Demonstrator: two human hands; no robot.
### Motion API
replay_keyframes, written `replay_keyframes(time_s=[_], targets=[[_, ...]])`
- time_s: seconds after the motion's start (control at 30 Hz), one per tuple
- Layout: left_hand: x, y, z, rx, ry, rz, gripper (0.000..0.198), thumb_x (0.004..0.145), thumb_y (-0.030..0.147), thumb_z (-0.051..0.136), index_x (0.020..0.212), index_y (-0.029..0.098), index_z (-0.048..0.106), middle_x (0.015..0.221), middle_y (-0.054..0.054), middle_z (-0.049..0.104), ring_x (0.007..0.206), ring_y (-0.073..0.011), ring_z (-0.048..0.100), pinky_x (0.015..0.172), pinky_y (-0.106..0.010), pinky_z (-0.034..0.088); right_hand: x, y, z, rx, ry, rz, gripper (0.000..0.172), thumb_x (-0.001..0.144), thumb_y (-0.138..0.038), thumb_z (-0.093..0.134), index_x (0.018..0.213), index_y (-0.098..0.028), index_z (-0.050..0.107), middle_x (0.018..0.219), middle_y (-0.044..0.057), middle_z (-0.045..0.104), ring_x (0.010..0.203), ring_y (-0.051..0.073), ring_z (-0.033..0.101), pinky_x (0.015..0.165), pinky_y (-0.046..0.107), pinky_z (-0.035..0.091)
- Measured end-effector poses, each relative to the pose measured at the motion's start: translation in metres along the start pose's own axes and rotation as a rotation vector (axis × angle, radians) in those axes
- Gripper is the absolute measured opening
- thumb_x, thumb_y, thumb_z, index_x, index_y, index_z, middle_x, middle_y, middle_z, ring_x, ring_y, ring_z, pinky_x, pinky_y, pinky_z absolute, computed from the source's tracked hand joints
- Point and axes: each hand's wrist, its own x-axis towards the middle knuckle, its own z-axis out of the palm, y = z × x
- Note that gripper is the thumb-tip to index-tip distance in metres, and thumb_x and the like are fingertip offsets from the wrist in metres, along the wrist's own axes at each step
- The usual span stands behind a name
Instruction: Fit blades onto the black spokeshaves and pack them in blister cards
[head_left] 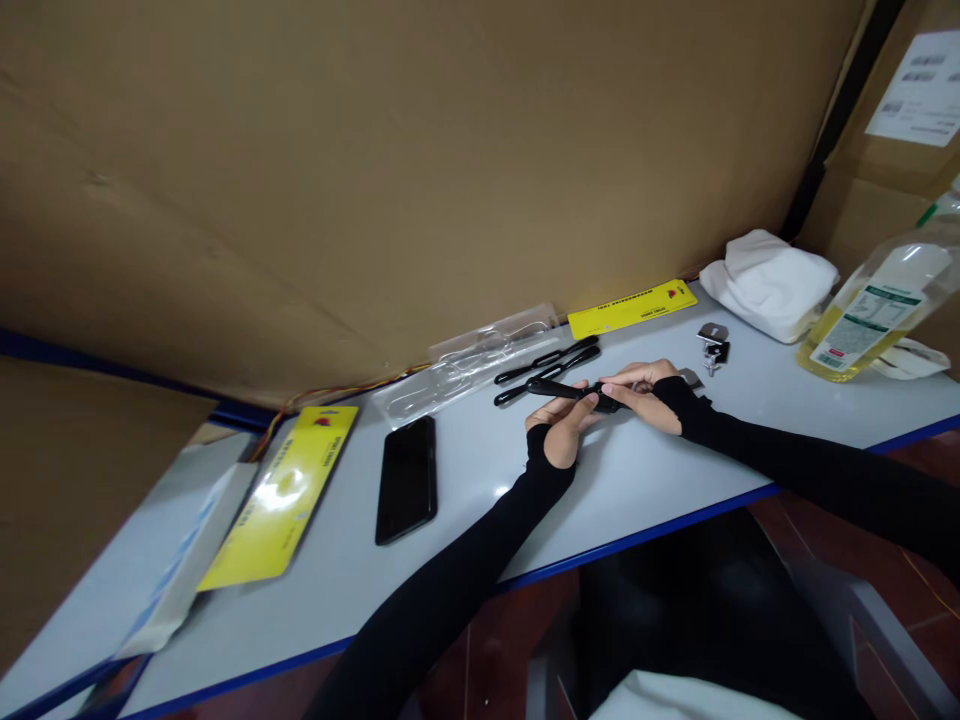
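Above the grey tabletop, my left hand [564, 425] is closed around a black tool handle [553, 388], whose rounded end points left. My right hand [643, 390] pinches at the tool's other end, its thumb and fingers meeting near the left thumb. What exactly the right fingertips grip is too small to make out. Just beyond the hands lie two more black long-handled pieces [551, 372], side by side on the table. To the right of my right hand are small metal parts [712, 345], some silver and some black.
A black phone [406, 480] lies left of my hands. Yellow printed cards [285, 500] and a clear plastic blister [480, 360] are on the table [465, 520]. At right stand a bottle of yellow liquid [862, 310] and a white cloth [769, 280]. A cardboard wall [420, 180] rises behind.
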Motion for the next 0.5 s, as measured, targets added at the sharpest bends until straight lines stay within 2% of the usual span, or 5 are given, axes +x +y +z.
replay_keyframes(time_s=[0.23, 0.5], targets=[[-0.004, 0.002, 0.006, -0.069, 0.036, -0.009, 0.046, 0.055, 0.025, 0.101, 0.094, 0.01, 0.081, 0.086, -0.01, 0.081, 0.078, -0.025, 0.079, 0.08, -0.04, 0.066, -0.003, -0.007, 0.003, -0.094, 0.036, 0.085, 0.034, 0.089, -0.044, 0.074, 0.111, -0.022, 0.086, 0.087, 0.007, 0.083, 0.063, 0.014, 0.054, 0.058, 0.029, 0.042], [-0.006, 0.003, 0.008, -0.094, 0.034, 0.012, 0.04, 0.059, 0.022, 0.098, 0.093, 0.009, 0.081, 0.089, -0.012, 0.081, 0.084, -0.0268, 0.08, 0.091, -0.046, 0.064, 0.002, 0.003, 0.006, -0.046, 0.032, 0.016, 0.034, 0.088, -0.044, 0.074, 0.11, -0.021, 0.087, 0.089, 0.008, 0.082, 0.067, 0.015, 0.056, 0.061, 0.03, 0.043]])
